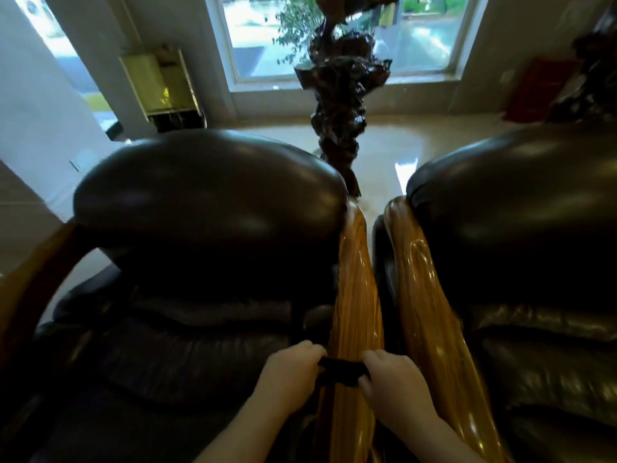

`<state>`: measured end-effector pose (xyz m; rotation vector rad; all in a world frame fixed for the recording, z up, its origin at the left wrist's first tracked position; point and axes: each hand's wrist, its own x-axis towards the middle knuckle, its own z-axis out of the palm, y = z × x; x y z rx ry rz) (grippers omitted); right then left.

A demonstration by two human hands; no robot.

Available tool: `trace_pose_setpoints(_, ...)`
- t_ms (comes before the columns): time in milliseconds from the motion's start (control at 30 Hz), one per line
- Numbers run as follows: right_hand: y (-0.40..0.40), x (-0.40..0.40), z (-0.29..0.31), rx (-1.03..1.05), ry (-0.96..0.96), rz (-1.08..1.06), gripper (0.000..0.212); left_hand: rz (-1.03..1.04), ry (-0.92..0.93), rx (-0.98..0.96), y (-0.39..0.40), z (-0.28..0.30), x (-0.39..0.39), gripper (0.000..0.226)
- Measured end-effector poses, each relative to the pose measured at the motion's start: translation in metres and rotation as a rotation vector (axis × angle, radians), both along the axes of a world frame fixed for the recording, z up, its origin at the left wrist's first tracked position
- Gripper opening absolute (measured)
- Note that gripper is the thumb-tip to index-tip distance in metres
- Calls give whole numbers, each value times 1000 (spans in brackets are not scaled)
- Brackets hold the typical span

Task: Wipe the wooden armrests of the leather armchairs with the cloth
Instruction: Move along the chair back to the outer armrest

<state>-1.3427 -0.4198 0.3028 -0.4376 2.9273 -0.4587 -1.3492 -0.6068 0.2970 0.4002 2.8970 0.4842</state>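
Observation:
Two dark leather armchairs stand side by side, the left armchair [207, 208] and the right armchair [521, 202]. Between them run two glossy wooden armrests. A small dark cloth [340, 371] lies stretched across the left chair's right armrest [355, 295]. My left hand [287, 372] grips the cloth's left end and my right hand [392, 379] grips its right end, both pressed against that armrest. The right chair's left armrest [424, 295] lies bare beside it. The left chair's far armrest [30, 282] shows at the left edge.
A dark carved wooden stand [340, 105] rises behind the gap between the chairs, before a window [340, 35]. A yellowish box [160, 81] hangs on the wall at the back left. Pale glossy floor [387, 148] lies behind the chairs. A red item [537, 88] sits back right.

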Motion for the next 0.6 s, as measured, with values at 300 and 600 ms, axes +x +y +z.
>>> trace_pose_setpoints(300,-62,-18,88,37,171,82,20,64,194,-43,-52,90,1,21)
trace_pose_setpoints(600,-169,5,129,109,292,47,9,-15,330,-16,-162,132,21,35)
